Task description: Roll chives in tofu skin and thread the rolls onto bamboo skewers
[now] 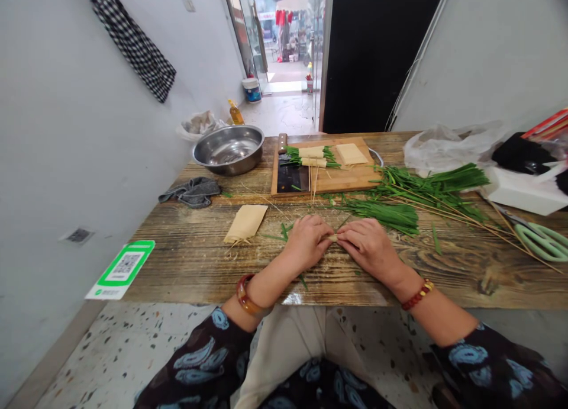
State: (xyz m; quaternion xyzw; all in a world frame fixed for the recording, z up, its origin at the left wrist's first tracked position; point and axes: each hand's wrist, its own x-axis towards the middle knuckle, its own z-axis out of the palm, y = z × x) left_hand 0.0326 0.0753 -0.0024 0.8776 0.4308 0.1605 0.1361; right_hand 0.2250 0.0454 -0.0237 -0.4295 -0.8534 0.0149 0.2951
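My left hand (309, 241) and my right hand (369, 243) meet over the wooden table, fingers closed. Between their fingertips they pinch a small pale tofu-skin roll (334, 238), mostly hidden by the fingers. Just beyond my right hand lies a bundle of green chives (384, 215). To the left of my left hand is a stack of tofu-skin sheets (247, 223). On the cutting board (350, 178), tofu-skin rolls (313, 161) with chives poking out of their ends sit on bamboo skewers, close to another stack of sheets (351, 154).
A cleaver (289, 175) lies on the board's left side. Behind left are a steel basin (229, 150) and a grey cloth (191, 192). More chives (439, 184), long bamboo skewers (470, 221), green-handled scissors (541, 241) and a plastic bag (448, 145) occupy the right.
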